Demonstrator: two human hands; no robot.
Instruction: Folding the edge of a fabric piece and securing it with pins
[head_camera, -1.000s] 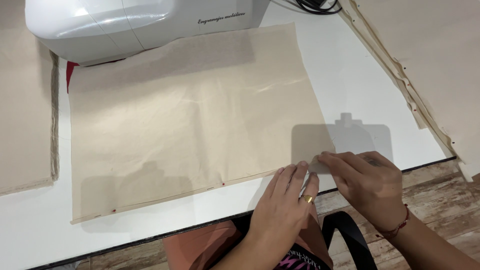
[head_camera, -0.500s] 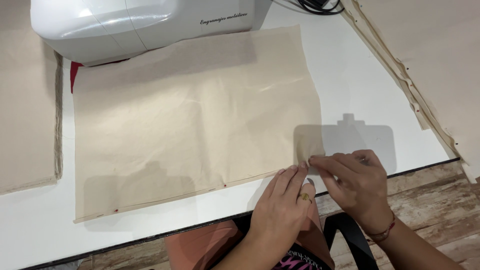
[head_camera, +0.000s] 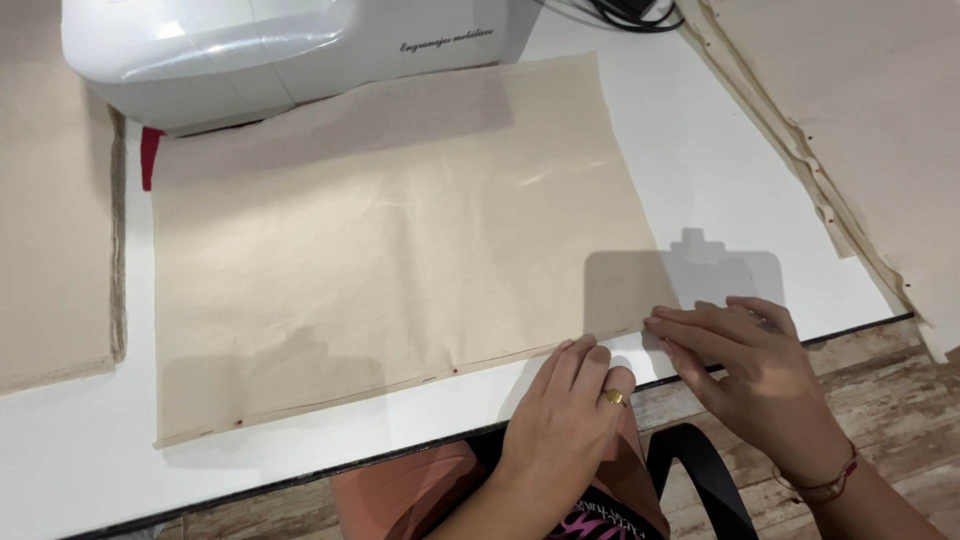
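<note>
A single head-worn camera looks steeply down from close above the person's lap onto the white surface (head_camera: 720, 190). It faces forward, away from the body: the left hand (head_camera: 565, 415) and right hand (head_camera: 755, 370) enter at the bottom edge, and the sewing machine (head_camera: 280, 50) lies beyond them at the top.

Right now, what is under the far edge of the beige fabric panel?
The beige fabric panel lies on the white table. Its far edge slips beneath the white sewing machine; a red piece peeks out there, the rest hidden.
</note>
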